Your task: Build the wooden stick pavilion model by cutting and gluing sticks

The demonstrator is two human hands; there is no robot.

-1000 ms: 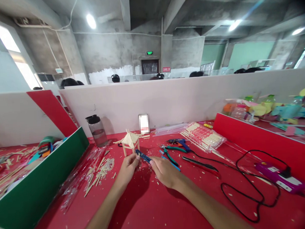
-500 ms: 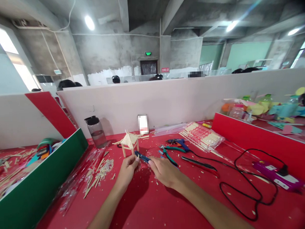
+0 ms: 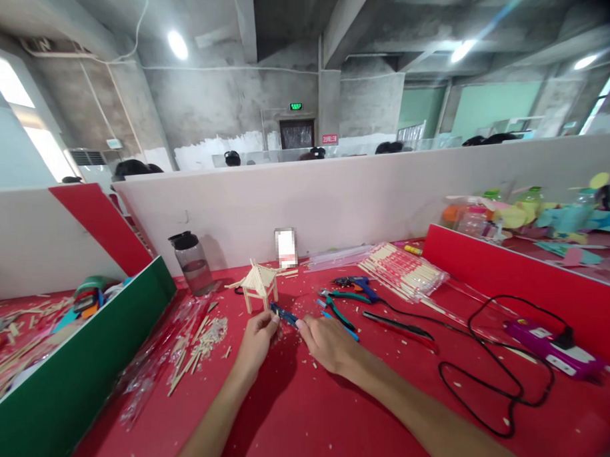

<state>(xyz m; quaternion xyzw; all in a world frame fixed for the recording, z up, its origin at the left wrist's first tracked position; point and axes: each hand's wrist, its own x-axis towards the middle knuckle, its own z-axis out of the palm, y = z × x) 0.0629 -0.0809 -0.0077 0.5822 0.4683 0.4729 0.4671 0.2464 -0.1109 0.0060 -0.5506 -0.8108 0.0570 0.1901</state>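
My left hand is closed, with thumb and fingers pinching a short wooden stick piece that is mostly hidden. My right hand is wrapped round a slim dark blue tool; its exact kind is too small to make out. The tool's far end lies against the stick piece at my left fingertips. Just beyond my left hand stands a little stick-built pavilion with a pointed roof and thin legs. A bright blue rod lies partly under my right hand.
Right of my hands lie green-handled pliers, a blue glue gun, a black-and-red tool, and bagged sticks. A black cable runs to a purple power strip. Leftward are stick offcuts, a water bottle and a green divider.
My right hand has shifted very slightly, showing more of the bright blue rod beside it. Both hands keep their grips near the pavilion, which has not moved.
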